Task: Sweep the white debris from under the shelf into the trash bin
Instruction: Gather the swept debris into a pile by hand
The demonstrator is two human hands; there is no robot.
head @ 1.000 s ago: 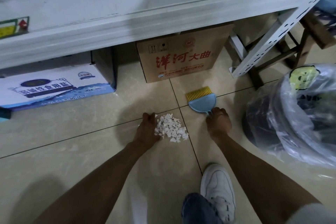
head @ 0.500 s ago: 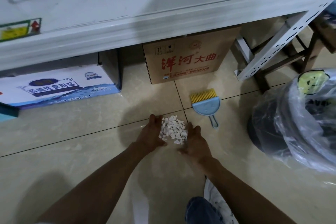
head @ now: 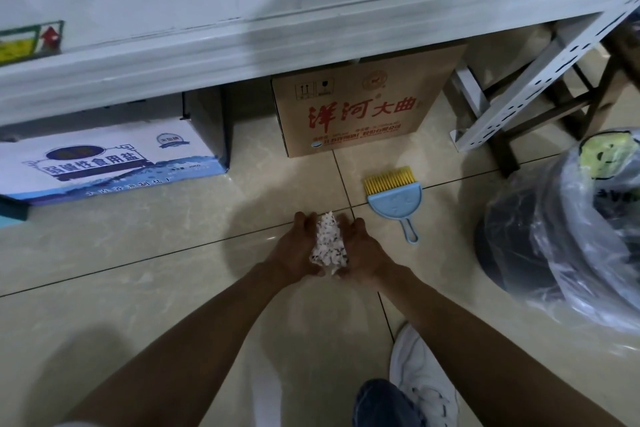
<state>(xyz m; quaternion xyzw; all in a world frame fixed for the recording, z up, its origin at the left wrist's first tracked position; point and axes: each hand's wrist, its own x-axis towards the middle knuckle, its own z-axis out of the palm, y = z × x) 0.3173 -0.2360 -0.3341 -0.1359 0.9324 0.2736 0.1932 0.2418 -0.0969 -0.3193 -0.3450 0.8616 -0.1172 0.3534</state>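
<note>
Low under the white metal shelf (head: 242,56), a blue-and-white salt carton (head: 104,163) is sitting at the left on the tiled floor (head: 104,253), closed, so its contents are not showing. To its right a brown cardboard box (head: 360,108) with red characters is standing, also closed, tucked under the shelf's front edge.

In front of that box, the left hand (head: 294,253) and the right hand (head: 363,253) are cupping together, palms facing each other, pressing the heap of white debris (head: 329,246) between them; the pieces are filling the gap between the palms, and whether the heap is touching the floor cannot be told.

Just right of the hands a light blue hand brush (head: 394,198) with yellow bristles is lying flat on the tiles, handle pointing toward the person, touched by neither hand.

At the right edge of the view the dark trash bin (head: 509,239) is standing, lined with a clear plastic bag (head: 588,253); something yellow-green is showing through the bag near the top, too blurred to name.

A white sneaker (head: 422,381) is resting on the floor at the bottom.
</note>
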